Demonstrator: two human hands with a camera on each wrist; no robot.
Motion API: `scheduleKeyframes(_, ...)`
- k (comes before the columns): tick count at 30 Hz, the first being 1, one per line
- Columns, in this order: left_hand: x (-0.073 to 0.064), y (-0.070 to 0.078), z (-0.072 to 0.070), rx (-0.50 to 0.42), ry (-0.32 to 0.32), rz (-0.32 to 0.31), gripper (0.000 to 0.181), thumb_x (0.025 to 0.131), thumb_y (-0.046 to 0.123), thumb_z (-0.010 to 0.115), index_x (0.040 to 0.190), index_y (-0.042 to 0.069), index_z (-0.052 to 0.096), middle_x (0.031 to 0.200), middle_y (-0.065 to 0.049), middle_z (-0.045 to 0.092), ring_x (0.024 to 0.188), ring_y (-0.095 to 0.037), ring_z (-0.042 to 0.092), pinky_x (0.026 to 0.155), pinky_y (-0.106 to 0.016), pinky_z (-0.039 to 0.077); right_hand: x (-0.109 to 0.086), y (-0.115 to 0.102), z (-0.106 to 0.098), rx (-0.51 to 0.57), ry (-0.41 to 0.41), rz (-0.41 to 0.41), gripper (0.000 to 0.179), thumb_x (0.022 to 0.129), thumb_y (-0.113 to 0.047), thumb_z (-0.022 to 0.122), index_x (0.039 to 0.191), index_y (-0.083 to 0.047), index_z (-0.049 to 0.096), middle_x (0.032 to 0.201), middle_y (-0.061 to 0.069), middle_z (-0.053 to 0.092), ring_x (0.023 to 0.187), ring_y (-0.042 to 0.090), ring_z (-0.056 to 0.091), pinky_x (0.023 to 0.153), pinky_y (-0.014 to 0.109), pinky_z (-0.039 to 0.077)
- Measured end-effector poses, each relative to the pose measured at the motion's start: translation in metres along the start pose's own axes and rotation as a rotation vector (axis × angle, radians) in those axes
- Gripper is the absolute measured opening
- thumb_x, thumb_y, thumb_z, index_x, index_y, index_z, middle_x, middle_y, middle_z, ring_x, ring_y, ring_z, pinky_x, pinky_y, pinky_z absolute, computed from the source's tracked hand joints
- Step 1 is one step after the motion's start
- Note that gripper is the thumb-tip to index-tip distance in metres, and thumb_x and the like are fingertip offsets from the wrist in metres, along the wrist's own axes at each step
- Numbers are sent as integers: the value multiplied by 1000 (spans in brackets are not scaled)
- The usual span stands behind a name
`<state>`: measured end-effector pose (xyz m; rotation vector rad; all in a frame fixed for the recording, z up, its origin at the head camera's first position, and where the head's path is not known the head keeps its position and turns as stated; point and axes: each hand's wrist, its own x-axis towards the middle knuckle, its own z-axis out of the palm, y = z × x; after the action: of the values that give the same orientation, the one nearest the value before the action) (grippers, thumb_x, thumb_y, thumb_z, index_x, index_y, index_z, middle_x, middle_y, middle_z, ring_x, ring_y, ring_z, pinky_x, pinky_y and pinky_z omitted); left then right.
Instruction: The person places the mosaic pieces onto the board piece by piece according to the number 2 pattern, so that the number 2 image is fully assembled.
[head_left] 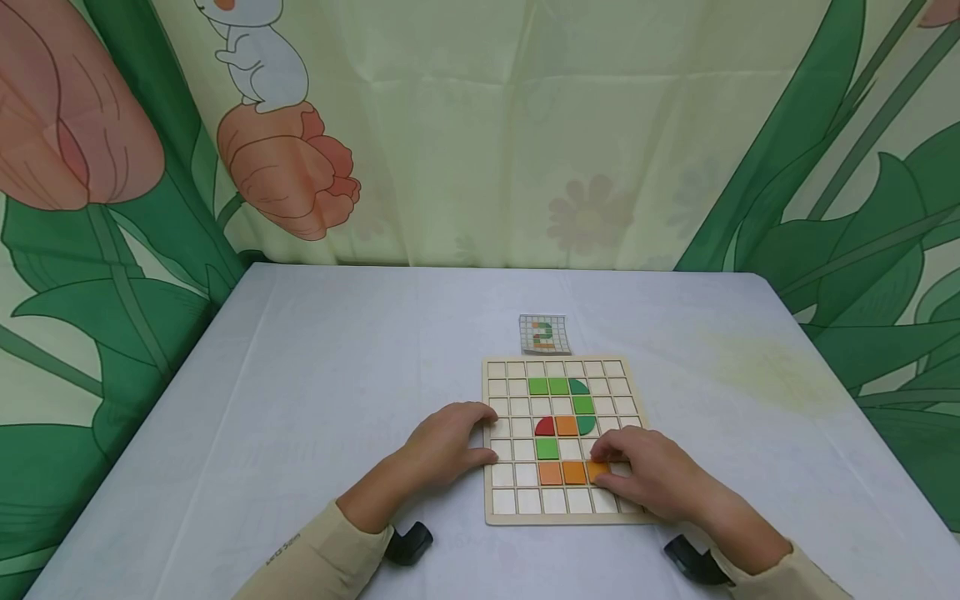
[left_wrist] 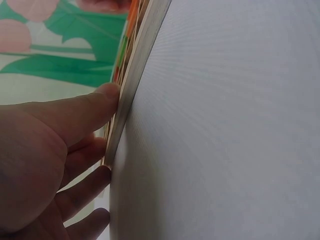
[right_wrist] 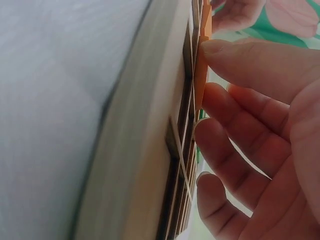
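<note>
A wooden grid board (head_left: pixel 555 520) lies on the table, with coloured tiles in some cells forming a shape like a 2. My left hand (head_left: pixel 448 444) rests at its left edge, thumb and fingertips touching the frame, fingers spread in the left wrist view. Over the lower right of the grid, my right hand (head_left: pixel 654 471) pinches an orange square tile (head_left: pixel 597 472) between thumb and index finger. That tile sits at the end of a row beside another orange tile (head_left: pixel 573 472). Green squares (head_left: pixel 558 386), a red quarter-round tile (head_left: pixel 544 427) and dark green rounded tiles (head_left: pixel 578 387) lie above.
Just behind the board lies a small pattern card (head_left: pixel 544 334) showing a similar coloured figure. A white cloth covers the table (head_left: pixel 337 358). Printed curtains (head_left: pixel 480 150) hang behind it and at both sides. Black straps (head_left: pixel 409 544) sit at the wrists.
</note>
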<state>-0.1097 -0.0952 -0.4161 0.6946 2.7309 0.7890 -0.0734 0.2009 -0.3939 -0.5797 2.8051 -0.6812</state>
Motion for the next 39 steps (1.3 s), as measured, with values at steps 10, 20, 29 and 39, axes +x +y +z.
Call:
scheduleKeyframes(10,0,0,-1,-6,-2,1,46,87,25,80,127,9,62,124,-1,64,122,-22,56,103,-39,46,1,0,1,-31,15,-92,19,84,-24,80,99,-21,68,100,-14,61,91,9,55,83,38,52)
scheduleKeyframes(20,-2,0,-2,-4,1,-1,46,87,25,81,126,9,62,123,0,64,121,-22,56,101,-38,47,4,-2,6,-39,12,-178,17,86,-18,77,102,-22,72,102,-15,63,95,11,57,86,39,52)
scheduleKeyframes(29,-1,0,-1,6,-4,-7,47,87,26,81,127,9,62,125,-1,64,122,-22,56,102,-38,46,5,-2,7,-47,10,-208,15,87,-18,77,101,-22,72,100,-15,63,94,11,57,86,39,52)
scheduleKeyframes(39,0,0,2,26,-21,-22,50,86,28,82,128,11,62,125,1,64,121,-20,56,101,-36,47,1,4,5,-20,34,-191,18,87,-21,78,103,-21,70,103,-13,63,92,9,56,82,36,52)
